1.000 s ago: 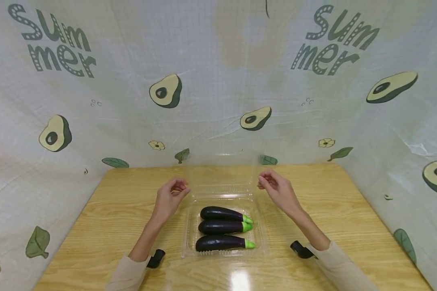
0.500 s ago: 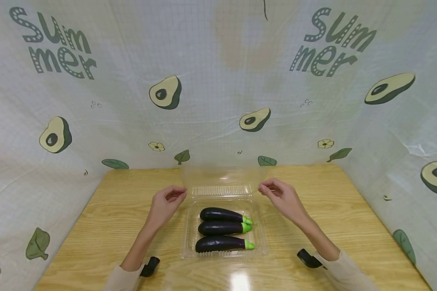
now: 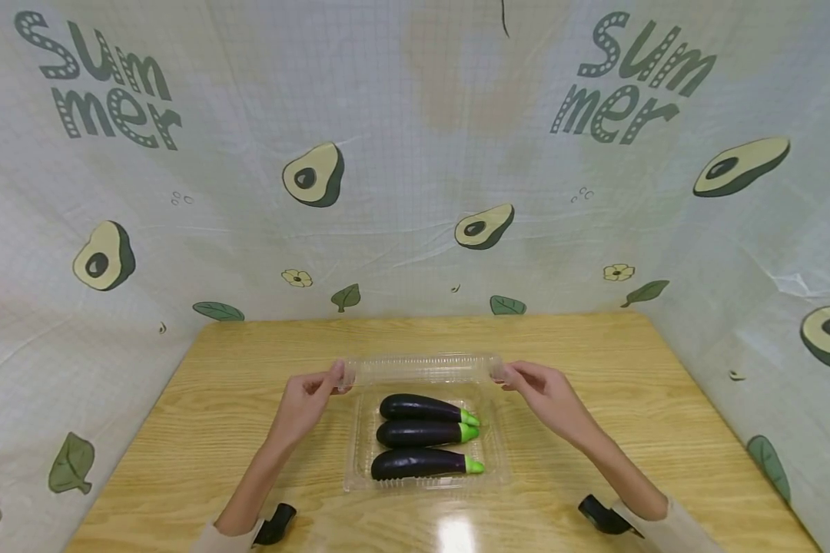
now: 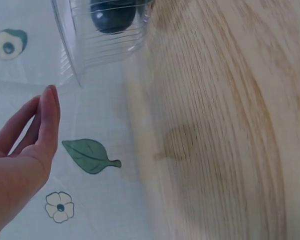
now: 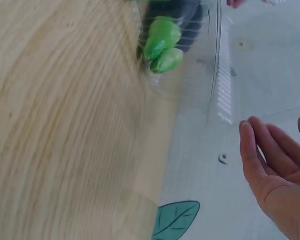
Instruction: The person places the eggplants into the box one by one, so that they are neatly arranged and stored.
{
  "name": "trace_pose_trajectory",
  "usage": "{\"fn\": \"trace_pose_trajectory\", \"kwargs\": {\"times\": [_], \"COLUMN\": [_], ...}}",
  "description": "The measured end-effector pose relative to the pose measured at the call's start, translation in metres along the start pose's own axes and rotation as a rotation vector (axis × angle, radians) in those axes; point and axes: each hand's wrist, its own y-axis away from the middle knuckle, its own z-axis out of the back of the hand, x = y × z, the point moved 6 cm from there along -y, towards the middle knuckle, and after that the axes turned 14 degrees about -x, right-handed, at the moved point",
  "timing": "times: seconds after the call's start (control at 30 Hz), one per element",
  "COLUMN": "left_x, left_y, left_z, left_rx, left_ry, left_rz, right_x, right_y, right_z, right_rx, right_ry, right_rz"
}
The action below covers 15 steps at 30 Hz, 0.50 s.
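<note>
A clear plastic clamshell box lies on the table with three dark eggplants inside, stacked front to back: a far eggplant, a middle eggplant and a near eggplant, green stems to the right. Its raised lid tilts forward over the back of the box. The left hand pinches the lid's left corner, and the right hand pinches its right corner. Through the clear wall, the left wrist view shows one eggplant's dark end; the right wrist view shows green stems.
The wooden table extends around the box. A patterned cloth with avocados and lettering hangs behind and at both sides. Each wrist carries a small black camera, one left and one right.
The lid has swung from upright toward the person, folding over the back of the box. Both hands have come lower and nearer with it. The eggplants have stayed put.
</note>
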Motion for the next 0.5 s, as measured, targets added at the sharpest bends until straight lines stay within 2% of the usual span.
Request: {"fn": "trace_pose_trajectory", "kwargs": {"times": [0.13,0.3,0.5], "left_x": [0.004,0.006,0.007], "left_y": [0.005,0.01,0.016], "left_z": [0.001,0.001,-0.003], "left_rx": [0.067,0.133,0.181], "left_ry": [0.044,0.099,0.164], "left_rz": [0.047,0.123,0.161], "right_x": [-0.001,-0.002,-0.002], "right_y": [0.006,0.013,0.022], "right_z": [0.0,0.0,-0.001], "right_rx": [0.058,0.133,0.235], "right_ry": [-0.052,-0.105,-0.179], "right_rz": [-0.025,-0.145,-0.247]}}
